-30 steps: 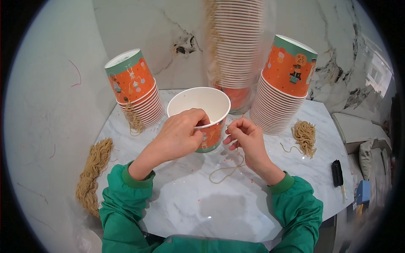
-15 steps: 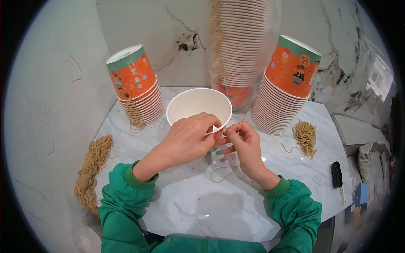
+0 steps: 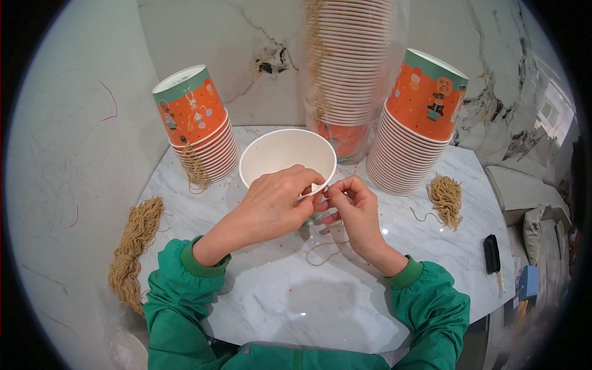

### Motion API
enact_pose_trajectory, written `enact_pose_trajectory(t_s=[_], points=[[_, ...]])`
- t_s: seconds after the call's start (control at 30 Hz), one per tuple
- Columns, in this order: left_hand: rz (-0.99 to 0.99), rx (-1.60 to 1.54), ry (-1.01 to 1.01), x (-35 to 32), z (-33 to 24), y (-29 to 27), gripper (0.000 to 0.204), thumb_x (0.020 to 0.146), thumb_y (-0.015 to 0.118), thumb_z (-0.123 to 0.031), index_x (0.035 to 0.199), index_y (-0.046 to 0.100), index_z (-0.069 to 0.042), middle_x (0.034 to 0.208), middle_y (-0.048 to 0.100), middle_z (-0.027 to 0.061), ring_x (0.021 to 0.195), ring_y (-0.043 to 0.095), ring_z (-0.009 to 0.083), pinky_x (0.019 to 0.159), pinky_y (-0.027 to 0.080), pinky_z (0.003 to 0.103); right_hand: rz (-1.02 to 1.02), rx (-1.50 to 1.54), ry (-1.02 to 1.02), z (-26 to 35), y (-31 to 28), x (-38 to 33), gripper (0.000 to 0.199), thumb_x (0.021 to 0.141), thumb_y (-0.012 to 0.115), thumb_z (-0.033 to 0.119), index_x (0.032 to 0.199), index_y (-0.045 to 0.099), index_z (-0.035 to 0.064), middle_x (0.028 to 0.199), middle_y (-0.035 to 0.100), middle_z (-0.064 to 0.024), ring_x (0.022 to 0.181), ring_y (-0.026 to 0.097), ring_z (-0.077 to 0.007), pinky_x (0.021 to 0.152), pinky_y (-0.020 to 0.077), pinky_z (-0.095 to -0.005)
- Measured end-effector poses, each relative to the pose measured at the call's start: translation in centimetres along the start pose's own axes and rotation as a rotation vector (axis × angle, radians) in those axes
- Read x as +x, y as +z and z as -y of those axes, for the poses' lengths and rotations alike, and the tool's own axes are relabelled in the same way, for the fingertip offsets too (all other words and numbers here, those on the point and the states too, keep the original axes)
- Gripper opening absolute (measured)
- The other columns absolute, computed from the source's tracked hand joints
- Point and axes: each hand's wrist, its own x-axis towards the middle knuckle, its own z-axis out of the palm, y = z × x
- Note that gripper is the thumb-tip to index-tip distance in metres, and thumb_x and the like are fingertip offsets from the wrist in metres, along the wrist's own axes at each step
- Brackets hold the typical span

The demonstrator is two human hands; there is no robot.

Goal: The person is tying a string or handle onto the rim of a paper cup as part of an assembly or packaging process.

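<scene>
Round paper tub [image 3: 285, 150], smooth white inside, thick rolled rim, orange-and-green outside mostly hidden, mid-table [image 3: 259, 296] between left stack [image 3: 196, 117] and right stack [image 3: 417, 117], left hand [image 3: 276, 202] gripping its near rim, right hand [image 3: 355, 214] pinching tan yarn [image 3: 317, 265] beside it.

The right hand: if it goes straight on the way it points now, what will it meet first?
Most likely the open paper cup, at the near right part of its rim. The right hand looks very close; contact is hard to judge.
</scene>
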Motion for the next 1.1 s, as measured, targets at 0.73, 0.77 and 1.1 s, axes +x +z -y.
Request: enact_pose_trajectory(t_s=[0.73,0.77,1.1], points=[[0.111,-0.072,-0.07,2.6,1.6,-0.7,0.024,0.089,0.061,-0.012,0.109,0.069,-0.001,0.07,0.066,0.0108,0.063,0.061,0.0189,0.059,0.046,0.033,0.035,-0.042,-0.021,0.7,0.2,0.0,0.009,0.096,0.06,0.007,0.093,0.055,0.0011,0.077,0.062,-0.0025,0.063,0.059,-0.0072,0.054,0.0469,-0.023],[0.139,-0.075,-0.069,2.8,1.8,-0.7,0.024,0.089,0.062,-0.012,0.109,0.07,-0.001,0.069,0.065,0.0104,0.062,0.061,0.0183,0.058,0.046,0.033,0.04,-0.047,-0.023,0.7,0.2,0.0,0.009,0.096,0.06,0.007,0.093,0.055,0.0009,0.076,0.061,-0.0023,0.062,0.058,-0.0073,0.053,0.0457,-0.0231],[0.186,-0.095,-0.062,3.7,2.8,-0.4,0.017,0.081,0.064,-0.018,0.089,0.074,-0.007,0.076,0.071,0.0105,0.071,0.067,0.0278,0.064,0.05,0.04,0.034,-0.107,0.045,1.6,0.0,0.2,0.011,0.095,0.062,0.008,0.091,0.058,-0.0003,0.072,0.06,-0.0005,0.057,0.053,-0.0055,0.05,0.0425,-0.0218]])
